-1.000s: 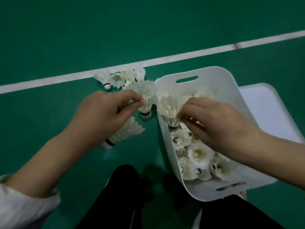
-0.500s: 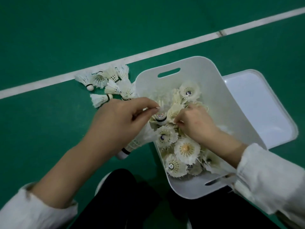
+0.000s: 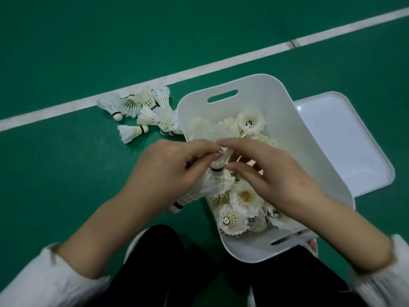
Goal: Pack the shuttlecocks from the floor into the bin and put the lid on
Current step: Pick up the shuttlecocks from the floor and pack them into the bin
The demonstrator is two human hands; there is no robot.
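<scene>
A white bin (image 3: 285, 120) stands on the green floor, holding several white feather shuttlecocks (image 3: 244, 196). Over its left rim my left hand (image 3: 168, 173) and my right hand (image 3: 274, 176) meet, and both pinch one shuttlecock (image 3: 219, 167), cork end up. A second shuttlecock (image 3: 182, 201) sticks out under my left palm with its black-banded cork toward me. Several more shuttlecocks (image 3: 143, 111) lie on the floor just left of the bin's far corner. The white lid (image 3: 345, 140) lies flat on the floor against the bin's right side.
A white court line (image 3: 199, 69) runs diagonally across the green floor behind the bin. My knees in black trousers (image 3: 159, 273) are at the bottom, close to the bin's near edge.
My right hand has come up out of the pile in the bin to meet my left hand at the rim. My left hand has shifted right with its shuttlecocks.
</scene>
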